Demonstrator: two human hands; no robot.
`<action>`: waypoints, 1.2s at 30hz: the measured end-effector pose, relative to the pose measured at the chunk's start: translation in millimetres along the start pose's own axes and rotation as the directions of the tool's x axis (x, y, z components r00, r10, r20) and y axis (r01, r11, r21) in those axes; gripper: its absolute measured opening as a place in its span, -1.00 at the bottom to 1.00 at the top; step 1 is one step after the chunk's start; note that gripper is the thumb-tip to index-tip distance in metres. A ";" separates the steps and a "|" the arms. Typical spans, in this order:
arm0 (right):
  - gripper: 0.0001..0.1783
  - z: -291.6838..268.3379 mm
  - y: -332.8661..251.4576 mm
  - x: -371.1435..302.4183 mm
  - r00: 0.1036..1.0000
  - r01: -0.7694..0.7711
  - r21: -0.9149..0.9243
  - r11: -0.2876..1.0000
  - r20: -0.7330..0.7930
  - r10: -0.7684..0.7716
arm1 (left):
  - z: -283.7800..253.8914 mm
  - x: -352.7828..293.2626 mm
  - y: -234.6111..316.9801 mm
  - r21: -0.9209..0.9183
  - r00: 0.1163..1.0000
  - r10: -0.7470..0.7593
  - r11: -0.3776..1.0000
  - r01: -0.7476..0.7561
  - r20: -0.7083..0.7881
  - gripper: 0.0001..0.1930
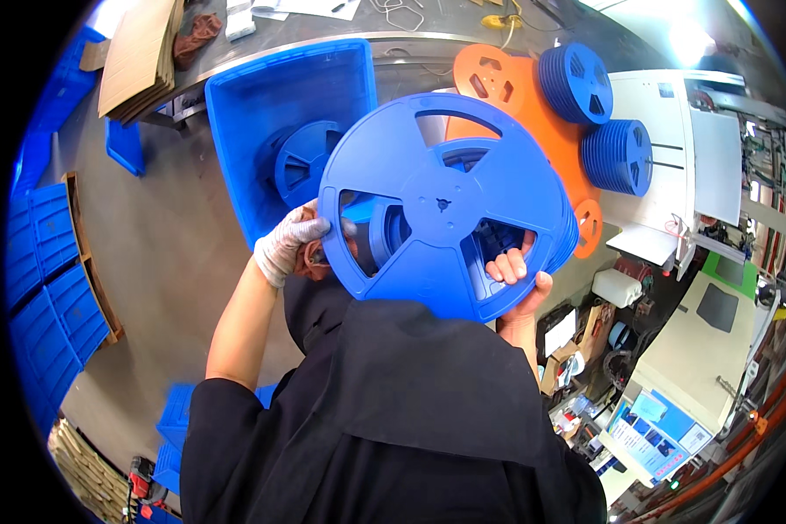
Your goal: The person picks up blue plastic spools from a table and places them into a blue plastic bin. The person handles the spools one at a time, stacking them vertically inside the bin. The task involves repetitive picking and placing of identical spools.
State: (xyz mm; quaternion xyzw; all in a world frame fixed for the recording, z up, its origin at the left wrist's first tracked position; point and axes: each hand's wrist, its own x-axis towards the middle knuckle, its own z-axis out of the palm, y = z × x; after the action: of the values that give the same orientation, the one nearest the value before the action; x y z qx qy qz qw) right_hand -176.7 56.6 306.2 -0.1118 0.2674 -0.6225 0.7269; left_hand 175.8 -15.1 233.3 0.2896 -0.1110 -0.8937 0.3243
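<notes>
A stack of large blue plastic reels (441,205) is held up in front of me, its spoked face turned toward the camera. My left hand (290,244), in a whitish glove with some bare fingertips, closes on the stack's left rim. My right hand (517,284) is bare and grips the lower right rim, with fingers showing through a cut-out. Behind the stack stands a deep blue bin (227,162) with more blue reels (301,166) inside. The stack hides part of the bin and of an orange surface (546,113).
Two stacks of blue reels (624,157) lie on the right, beside orange reels (480,74) and a white machine (655,113). A grey workbench (323,31) runs across the far side, with cardboard sheets (140,57) at its left. Blue crates (52,271) stand far left.
</notes>
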 end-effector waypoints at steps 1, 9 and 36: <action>-0.14 -0.1 0.4 1.2 1.000 -0.002 -0.011 1.000 0.026 0.002 | -2.1 -0.6 -1.5 -0.005 1.000 0.008 1.000 -0.008 -0.006 -0.39; -0.51 5.8 1.9 17.1 0.926 0.015 -0.179 0.984 -0.370 -0.081 | -38.3 -29.4 35.7 0.053 0.942 0.301 0.954 -0.296 -0.150 -0.38; -0.62 23.2 -14.5 2.4 0.988 0.035 0.015 0.999 0.152 -0.037 | -149.3 95.7 -39.4 0.436 0.697 0.475 0.863 -0.253 -0.536 -0.53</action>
State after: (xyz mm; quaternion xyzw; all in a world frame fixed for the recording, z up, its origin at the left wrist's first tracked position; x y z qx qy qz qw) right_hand -176.6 47.4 332.1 -0.1594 0.2054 -0.6267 0.7346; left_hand 184.0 -48.2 54.8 0.5917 -0.1998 -0.6295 0.4623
